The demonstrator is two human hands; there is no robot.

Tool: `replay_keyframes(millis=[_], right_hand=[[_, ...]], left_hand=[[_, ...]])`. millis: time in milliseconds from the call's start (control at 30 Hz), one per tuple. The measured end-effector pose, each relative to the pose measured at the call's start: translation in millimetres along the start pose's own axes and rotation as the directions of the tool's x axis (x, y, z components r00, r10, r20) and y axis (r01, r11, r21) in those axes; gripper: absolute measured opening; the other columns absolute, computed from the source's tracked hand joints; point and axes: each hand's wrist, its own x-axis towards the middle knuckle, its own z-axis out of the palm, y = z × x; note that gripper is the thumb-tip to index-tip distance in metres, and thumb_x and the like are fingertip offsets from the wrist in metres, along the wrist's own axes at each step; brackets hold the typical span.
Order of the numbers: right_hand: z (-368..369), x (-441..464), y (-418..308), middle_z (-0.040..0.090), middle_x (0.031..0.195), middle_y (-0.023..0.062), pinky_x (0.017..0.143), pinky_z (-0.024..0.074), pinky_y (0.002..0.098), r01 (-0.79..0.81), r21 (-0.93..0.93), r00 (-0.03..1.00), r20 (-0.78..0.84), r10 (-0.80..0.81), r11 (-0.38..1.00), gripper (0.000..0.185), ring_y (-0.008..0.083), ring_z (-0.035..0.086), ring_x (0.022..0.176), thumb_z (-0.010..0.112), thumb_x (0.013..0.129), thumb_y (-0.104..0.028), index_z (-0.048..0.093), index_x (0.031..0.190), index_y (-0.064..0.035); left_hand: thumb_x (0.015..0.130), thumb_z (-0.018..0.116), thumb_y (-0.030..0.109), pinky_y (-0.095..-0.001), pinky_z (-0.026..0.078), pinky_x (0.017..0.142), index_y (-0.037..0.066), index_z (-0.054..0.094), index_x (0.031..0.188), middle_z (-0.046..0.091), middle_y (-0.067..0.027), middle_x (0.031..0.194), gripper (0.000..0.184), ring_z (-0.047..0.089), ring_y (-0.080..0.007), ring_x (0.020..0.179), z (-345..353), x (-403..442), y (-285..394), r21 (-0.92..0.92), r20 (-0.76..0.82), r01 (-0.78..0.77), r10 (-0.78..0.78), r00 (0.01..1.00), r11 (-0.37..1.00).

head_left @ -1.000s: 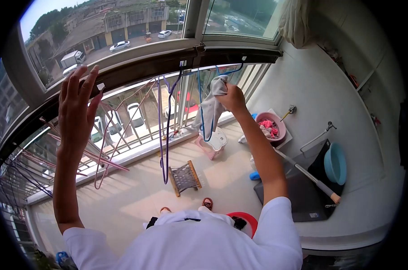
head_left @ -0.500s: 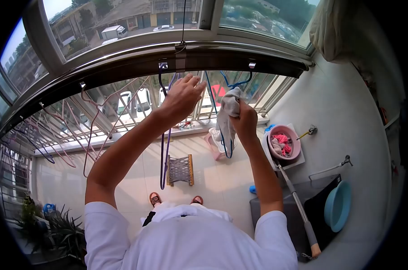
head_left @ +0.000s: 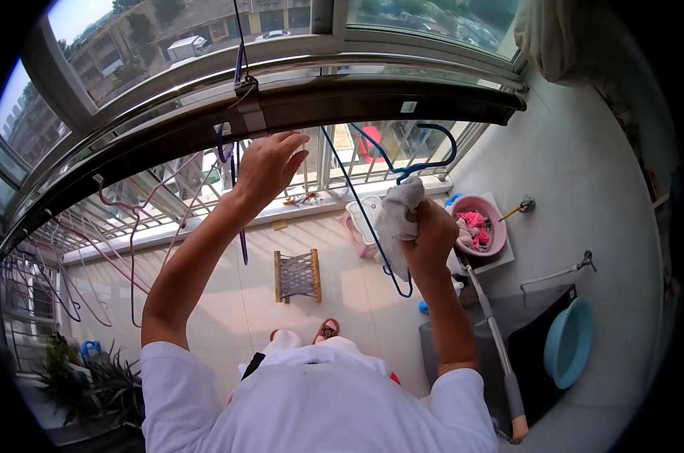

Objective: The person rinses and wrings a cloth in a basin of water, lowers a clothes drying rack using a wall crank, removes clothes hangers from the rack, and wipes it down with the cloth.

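My right hand is closed on a light grey cloth and the blue hanger beside it. The hanger's hook is off the dark rail and curves free below it. The cloth lies around one side of the hanger, whose lower end shows beneath it. My left hand is raised just under the rail, fingers apart, holding nothing. A purple hanger hangs behind my left wrist. Pink hangers hang from the rail further left.
A pink basin with pink and pale clothes stands at the right. Below it are a mop handle and a blue basin. A small folding stool is on the floor, near a white-topped pink stool. Plants stand lower left.
The blue hanger's hook has come off the rail, and my right hand has lowered slightly with hanger and cloth. Over the last second, my left hand moved right from the rail's left part.
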Motion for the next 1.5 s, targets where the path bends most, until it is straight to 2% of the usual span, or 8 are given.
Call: replay_keyframes(millis=[233, 333, 433, 700, 767, 1000, 1200, 1500], right_hand=[[22, -54, -6, 0.053, 0.065, 0.0152, 0.054, 0.0410, 0.0427, -0.085, -0.121, 0.994, 0.060, 0.093, 0.989, 0.016, 0.0372, 0.054, 0.063, 0.064, 0.064, -0.004, 0.052, 0.075, -0.0031], [33, -72, -15, 0.053, 0.066, 0.0168, 0.054, 0.0404, 0.0443, -0.108, -0.180, 0.977, 0.160, 0.138, 0.978, 0.018, 0.0384, 0.053, 0.062, 0.065, 0.064, -0.004, 0.050, 0.073, -0.0018], [38, -99, -17, 0.052, 0.067, 0.0174, 0.055, 0.0401, 0.0453, -0.176, -0.232, 0.962, 0.166, 0.217, 0.957, 0.019, 0.0389, 0.053, 0.063, 0.065, 0.064, -0.005, 0.049, 0.073, -0.0023], [3, -247, -53, 0.053, 0.071, 0.0164, 0.059, 0.0421, 0.0441, -0.348, -0.374, 0.836, 0.292, 0.465, 0.860, 0.021, 0.0375, 0.053, 0.067, 0.062, 0.063, -0.002, 0.049, 0.079, -0.0026], [-19, -285, -56, 0.055, 0.074, 0.0180, 0.062, 0.0434, 0.0442, -0.416, -0.388, 0.793, 0.286, 0.537, 0.822, 0.020, 0.0394, 0.054, 0.070, 0.062, 0.066, -0.003, 0.051, 0.082, -0.0008], [-102, -322, -24, 0.061, 0.094, 0.0162, 0.081, 0.0440, 0.0323, -0.791, -0.128, 0.609, -0.254, 0.751, 0.598, 0.027, 0.0259, 0.060, 0.088, 0.057, 0.077, -0.002, 0.055, 0.103, 0.0045], [-80, -226, -25, 0.059, 0.099, 0.0140, 0.084, 0.0429, 0.0307, -0.545, -0.052, 0.813, -0.276, 0.513, 0.837, 0.033, 0.0243, 0.057, 0.090, 0.055, 0.075, 0.003, 0.052, 0.108, 0.0030], [76, -178, -27, 0.052, 0.111, 0.0168, 0.086, 0.0434, 0.0418, -0.012, -0.061, 0.943, 0.330, 0.032, 0.998, 0.039, 0.0355, 0.051, 0.102, 0.061, 0.064, -0.001, 0.055, 0.103, -0.0025]], left_hand=[[0.084, 0.063, 0.018, -0.0407, 0.045, 0.090, 0.007, 0.054, 0.115, 0.056, -0.0132, 0.115, 0.035, 0.054, -0.0317, 0.107, 42, -14, 91, -0.414, -0.129, -0.095, 0.045, 0.991, 0.905], [0.085, 0.060, 0.021, -0.0499, 0.028, 0.103, 0.003, 0.059, 0.091, 0.062, -0.0093, 0.085, 0.019, 0.059, -0.0266, 0.084, 83, -25, 110, -0.614, 0.183, 0.121, -0.009, 0.983, 0.780], [0.088, 0.056, 0.018, -0.0521, 0.023, 0.105, 0.003, 0.054, 0.077, 0.057, -0.0070, 0.067, 0.018, 0.056, -0.0256, 0.069, 114, -45, 116, -0.723, 0.082, 0.084, -0.036, 0.996, 0.685], [0.090, 0.052, 0.015, -0.0534, 0.023, 0.104, 0.003, 0.050, 0.073, 0.052, -0.0061, 0.060, 0.021, 0.052, -0.0283, 0.063, 166, -50, 111, -0.832, 0.017, 0.160, -0.263, 0.965, 0.532], [0.091, 0.051, 0.015, -0.0387, 0.039, 0.091, 0.002, 0.055, 0.082, 0.059, -0.0055, 0.068, 0.016, 0.055, -0.0218, 0.065, 175, -50, 103, -0.865, 0.147, 0.266, -0.293, 0.945, 0.426], [0.092, 0.048, 0.008, -0.0260, 0.042, 0.083, 0.002, 0.056, 0.104, 0.060, -0.0048, 0.103, 0.016, 0.054, -0.0132, 0.096, 186, -85, 101, -0.920, 0.389, 0.390, -0.055, 0.920, 0.016], [0.088, 0.038, 0.007, -0.0331, 0.039, 0.093, 0.003, 0.057, 0.098, 0.048, -0.0084, 0.119, 0.022, 0.045, -0.0169, 0.112, 148, -113, 98, -0.574, 0.555, 0.532, 0.182, 0.812, -0.623], [0.083, 0.044, 0.009, -0.0286, 0.036, 0.092, 0.006, 0.052, 0.088, 0.048, -0.0088, 0.120, 0.010, 0.044, -0.0165, 0.111, 132, -170, 80, -0.433, 0.692, 0.530, 0.108, 0.714, -0.729]])
